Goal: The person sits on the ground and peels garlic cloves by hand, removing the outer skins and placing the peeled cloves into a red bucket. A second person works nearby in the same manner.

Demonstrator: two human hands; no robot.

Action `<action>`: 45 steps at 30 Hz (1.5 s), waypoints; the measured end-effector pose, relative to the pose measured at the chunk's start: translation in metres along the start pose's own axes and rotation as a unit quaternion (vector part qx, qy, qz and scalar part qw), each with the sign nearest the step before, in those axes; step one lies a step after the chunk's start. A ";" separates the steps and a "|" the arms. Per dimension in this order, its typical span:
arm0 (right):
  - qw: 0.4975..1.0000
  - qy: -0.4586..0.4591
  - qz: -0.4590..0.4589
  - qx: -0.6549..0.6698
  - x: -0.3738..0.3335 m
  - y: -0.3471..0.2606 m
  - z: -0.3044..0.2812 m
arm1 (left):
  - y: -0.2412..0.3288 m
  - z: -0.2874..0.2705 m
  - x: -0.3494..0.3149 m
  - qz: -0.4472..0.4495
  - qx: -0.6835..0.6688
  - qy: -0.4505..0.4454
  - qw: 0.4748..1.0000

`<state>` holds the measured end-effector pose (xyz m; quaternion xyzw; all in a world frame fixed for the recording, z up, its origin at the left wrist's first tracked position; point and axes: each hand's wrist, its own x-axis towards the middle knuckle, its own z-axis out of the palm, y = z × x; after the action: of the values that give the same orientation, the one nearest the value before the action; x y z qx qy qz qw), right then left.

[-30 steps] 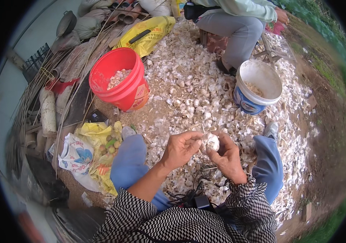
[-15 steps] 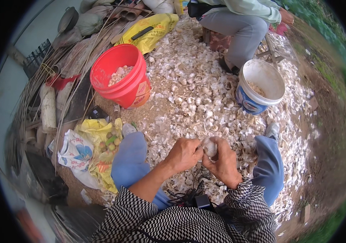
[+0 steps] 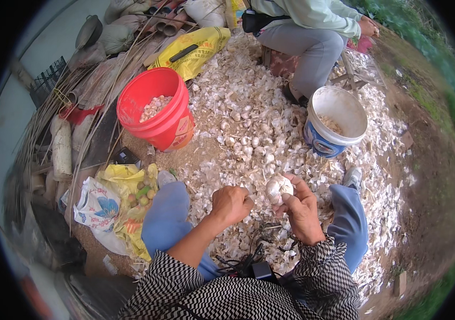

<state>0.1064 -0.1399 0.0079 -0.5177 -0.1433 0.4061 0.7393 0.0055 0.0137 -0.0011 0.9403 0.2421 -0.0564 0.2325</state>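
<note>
My right hand (image 3: 303, 210) pinches a whole white garlic bulb (image 3: 279, 189) between thumb and fingers, held up in front of me. To its left, my left hand (image 3: 230, 205) is closed with its fingers curled in and the thumb against them. Whatever it may hold is hidden. A gap lies between this hand and the bulb. Beneath both hands spreads a thick layer of papery garlic skins (image 3: 238, 234). Several loose garlic bulbs (image 3: 246, 146) lie on it farther ahead.
A red bucket (image 3: 174, 125) with peeled cloves stands ahead left, and a white-and-blue bucket (image 3: 323, 133) with cloves ahead right. By my left leg are plastic bags (image 3: 99, 205) with roundish fruit. A seated co-worker (image 3: 318, 48) is beyond. Poles and sacks crowd the left.
My hands have come apart: the left moved away from the bulb, while the right keeps the bulb and lifts it slightly. The view has shifted a little.
</note>
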 end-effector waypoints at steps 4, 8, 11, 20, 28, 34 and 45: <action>0.999 0.006 0.007 -0.036 -0.002 -0.001 0.003 | -0.001 -0.004 0.000 0.074 -0.376 0.037 0.923; 0.993 -0.036 0.006 -0.113 -0.004 0.008 0.002 | 0.000 -0.004 -0.002 0.133 -0.502 -0.030 0.854; 0.985 -0.024 -0.061 -0.157 -0.002 0.027 -0.003 | 0.010 -0.012 -0.005 0.129 -0.417 -0.044 0.899; 0.944 0.003 -0.123 -0.306 -0.002 0.027 -0.002 | 0.015 0.003 -0.007 0.074 -0.496 -0.053 0.864; 0.996 -0.043 0.031 -0.077 0.004 0.009 -0.005 | 0.009 0.004 -0.003 0.020 -0.654 -0.085 0.751; 0.989 0.033 -0.058 -0.132 0.003 0.030 -0.002 | 0.018 0.011 -0.002 0.025 -0.708 -0.061 0.703; 0.909 0.029 -0.106 -0.402 -0.010 0.024 0.018 | 0.025 0.028 -0.006 0.111 -0.483 0.101 0.862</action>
<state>0.0781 -0.1331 -0.0034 -0.7645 -0.3266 0.2179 0.5113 0.0127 -0.0215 -0.0139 0.7312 0.1549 0.1895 0.6368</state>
